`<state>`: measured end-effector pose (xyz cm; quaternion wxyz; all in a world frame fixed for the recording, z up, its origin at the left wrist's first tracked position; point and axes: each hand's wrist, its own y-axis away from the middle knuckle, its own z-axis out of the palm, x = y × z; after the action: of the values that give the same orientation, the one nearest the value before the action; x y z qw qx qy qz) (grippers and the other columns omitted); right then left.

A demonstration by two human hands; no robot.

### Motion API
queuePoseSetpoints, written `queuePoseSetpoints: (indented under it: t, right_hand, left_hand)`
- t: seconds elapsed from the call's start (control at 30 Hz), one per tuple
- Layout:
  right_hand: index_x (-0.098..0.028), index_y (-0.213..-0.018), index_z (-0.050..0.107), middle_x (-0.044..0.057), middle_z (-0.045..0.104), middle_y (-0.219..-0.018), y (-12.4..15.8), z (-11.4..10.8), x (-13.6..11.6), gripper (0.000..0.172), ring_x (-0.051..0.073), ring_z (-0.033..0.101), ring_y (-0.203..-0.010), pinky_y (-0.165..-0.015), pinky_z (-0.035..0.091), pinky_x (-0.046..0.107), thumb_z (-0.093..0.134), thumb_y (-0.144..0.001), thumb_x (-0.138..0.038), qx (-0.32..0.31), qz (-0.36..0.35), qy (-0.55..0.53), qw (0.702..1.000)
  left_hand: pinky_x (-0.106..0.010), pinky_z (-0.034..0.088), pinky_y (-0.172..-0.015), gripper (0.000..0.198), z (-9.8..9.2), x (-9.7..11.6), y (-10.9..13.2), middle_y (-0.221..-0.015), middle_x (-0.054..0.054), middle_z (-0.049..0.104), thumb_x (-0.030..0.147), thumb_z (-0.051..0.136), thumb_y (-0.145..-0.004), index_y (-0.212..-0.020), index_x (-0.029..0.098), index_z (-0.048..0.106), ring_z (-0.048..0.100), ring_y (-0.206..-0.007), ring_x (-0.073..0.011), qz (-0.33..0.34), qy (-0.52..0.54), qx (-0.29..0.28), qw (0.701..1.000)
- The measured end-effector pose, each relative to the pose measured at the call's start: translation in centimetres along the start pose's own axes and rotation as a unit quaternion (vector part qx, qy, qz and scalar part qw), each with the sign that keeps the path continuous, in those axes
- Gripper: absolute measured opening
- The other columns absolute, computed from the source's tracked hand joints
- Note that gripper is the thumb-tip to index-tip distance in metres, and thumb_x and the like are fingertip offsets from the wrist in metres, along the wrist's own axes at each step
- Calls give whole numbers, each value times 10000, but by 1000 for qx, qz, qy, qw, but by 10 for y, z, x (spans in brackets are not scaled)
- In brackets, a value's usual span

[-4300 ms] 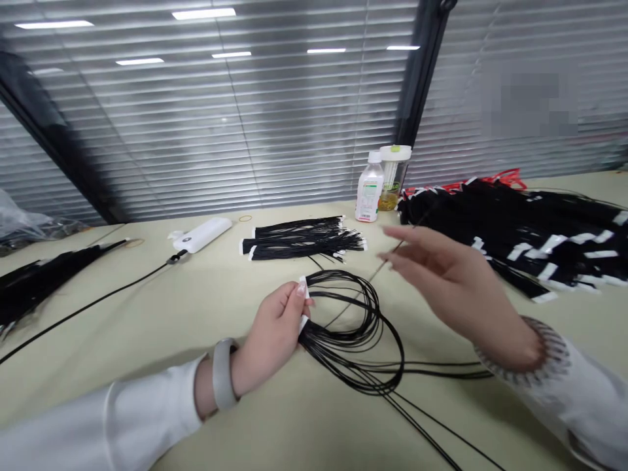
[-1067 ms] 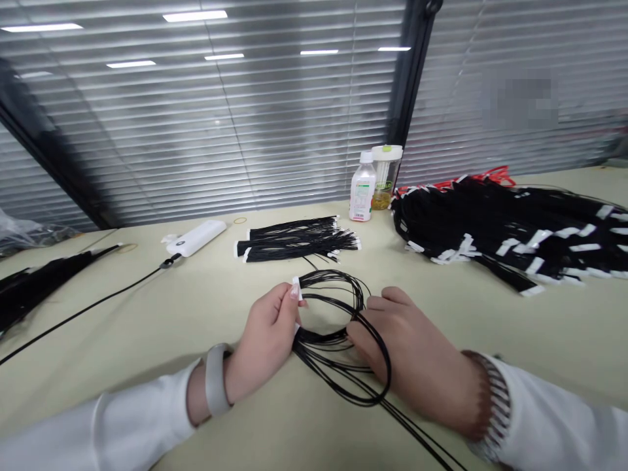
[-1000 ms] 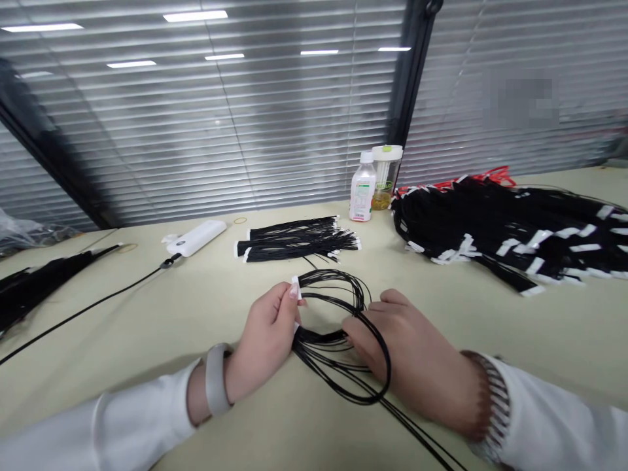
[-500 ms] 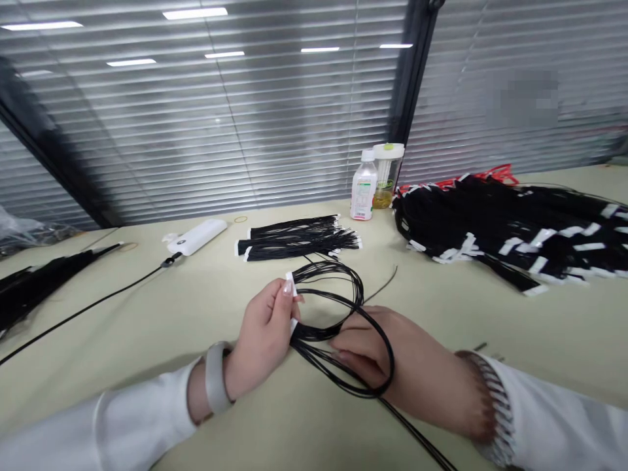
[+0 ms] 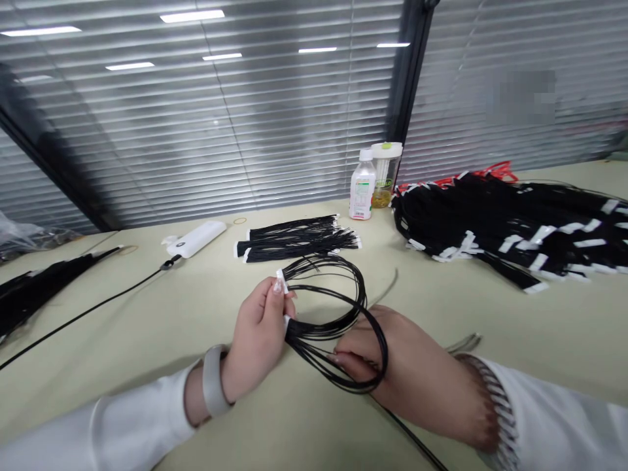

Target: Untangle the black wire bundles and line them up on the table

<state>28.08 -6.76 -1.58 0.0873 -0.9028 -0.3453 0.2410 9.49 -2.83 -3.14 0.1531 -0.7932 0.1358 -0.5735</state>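
My left hand is closed on the gathered end of a coil of thin black cords, pinching a small white tag between thumb and fingertip. The loops stand out to the right of that hand. My right hand lies low on the table, its fingers curled through the loops and closed on the cords. Loose strands trail off toward the lower right.
A tidy bundle of black cords with white tags lies just beyond my hands. A large heap of the same cords fills the right. Behind stand a small bottle and a jar. A white power bank and its cable lie left.
My right hand came down from above the table into the coil and took hold of the cords. The loops have since been drawn tighter and lifted slightly; my left hand kept its hold.
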Motion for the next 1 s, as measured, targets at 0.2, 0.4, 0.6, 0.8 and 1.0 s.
queuePoseSetpoints:
  t: [0.2,0.4,0.6,0.8,1.0]
  right_hand:
    - [-220,-675,563,-29,594,-550,1,-10,-5,198,109,482,-472,-499,302,236,438,-826,-191,-15,119,38,992]
    - [-250,-852,626,-3,643,-561,0,-8,0,128,171,581,-506,-472,281,253,534,-796,-319,-2,160,138,977]
    - [-229,-627,596,-10,614,-487,4,-10,6,204,181,566,-436,-442,252,288,506,-798,-165,33,75,255,964]
    - [-159,-973,641,80,688,-829,3,-28,7,203,206,644,-694,-574,478,317,492,-836,-170,234,34,149,960]
    - [-315,-1133,577,17,673,-962,8,-34,-4,316,165,636,-891,-835,515,349,457,-902,-136,335,-14,-179,925]
  left_hand:
    - [-233,344,-561,379,-1,-9,-6,-621,20,486,370,342,-943,-637,176,452,437,-572,-101,-43,54,36,997]
    - [-231,341,-548,376,0,-9,-6,-604,26,478,374,337,-943,-642,179,449,430,-558,-100,-48,88,41,994]
    - [-237,335,-544,393,-2,-1,-6,-593,25,473,352,321,-945,-609,182,435,421,-548,-104,-26,38,32,998]
    - [-246,336,-547,385,-3,-3,-9,-591,19,474,377,345,-924,-604,185,442,427,-554,-118,-53,40,52,996]
    - [-254,336,-515,361,-1,-11,-16,-582,12,470,436,399,-885,-660,172,499,422,-538,-130,-126,75,81,986]
